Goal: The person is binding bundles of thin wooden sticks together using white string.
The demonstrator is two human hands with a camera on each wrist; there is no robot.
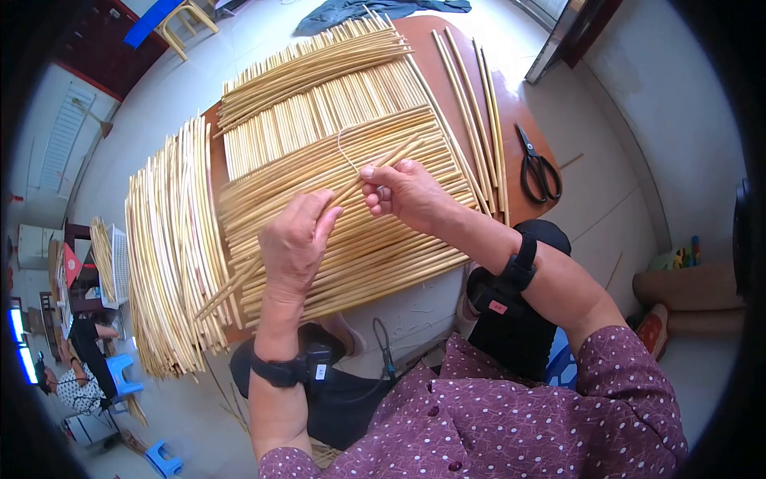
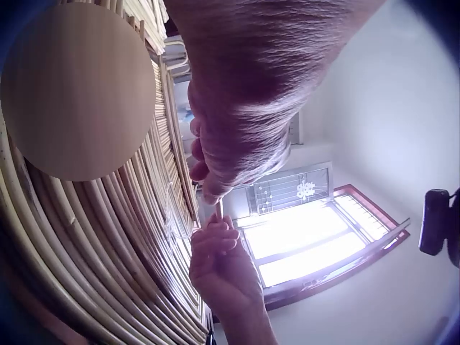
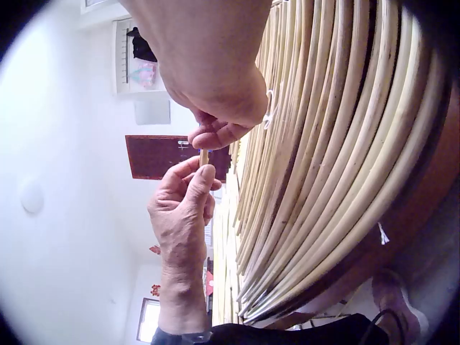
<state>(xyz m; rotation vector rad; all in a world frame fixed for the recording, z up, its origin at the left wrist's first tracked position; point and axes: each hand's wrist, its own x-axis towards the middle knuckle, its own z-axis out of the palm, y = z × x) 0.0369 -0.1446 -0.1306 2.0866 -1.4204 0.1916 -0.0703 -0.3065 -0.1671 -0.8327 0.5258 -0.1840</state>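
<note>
My left hand (image 1: 293, 239) grips thin straw-coloured sticks (image 1: 348, 190) that slant over the mat of sticks (image 1: 343, 275). Their lower ends stick out past the mat's left edge. Close to their upper ends, my right hand (image 1: 411, 195) pinches with thumb and forefinger, its other fingers curled in. A thin white string (image 1: 341, 148) loops up from the right fingertips over the mat. In the right wrist view, a short length of stick (image 3: 204, 157) shows between the two hands. Both hands are over the mat, whose sticks lie side by side in rows.
The brown table (image 1: 519, 191) carries black-handled scissors (image 1: 538, 168) and several loose long sticks (image 1: 488, 120) at the right. A stack of sticks (image 1: 175, 247) lies at the left, another bundle (image 1: 319, 72) across the back. A seated person (image 1: 76, 391) and blue stools (image 1: 121, 374) are at far left.
</note>
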